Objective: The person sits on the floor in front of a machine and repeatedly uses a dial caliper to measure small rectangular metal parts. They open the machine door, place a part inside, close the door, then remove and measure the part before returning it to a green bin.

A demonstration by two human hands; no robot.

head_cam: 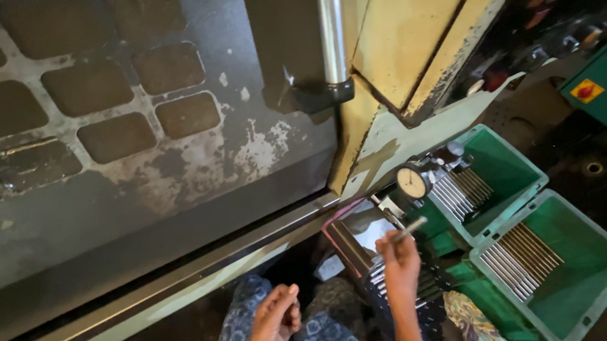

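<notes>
My right hand (400, 262) holds a thin metal rod (410, 228) by its lower end, pointing it up toward a dial gauge (412, 182) on a small stand. My left hand (278, 316) rests on my lap with the fingers loosely curled and nothing visible in it. More metal rods (385, 273) lie in a row just below my right hand. Patterned blue fabric (325, 328) covers my knees.
Two green plastic bins (599, 272), (524, 162) at the right each hold a row of several metal rods. A large dark machine door (142, 130) with a vertical handle (332, 37) fills the left and centre. A worn cream machine panel (407, 33) stands behind the gauge.
</notes>
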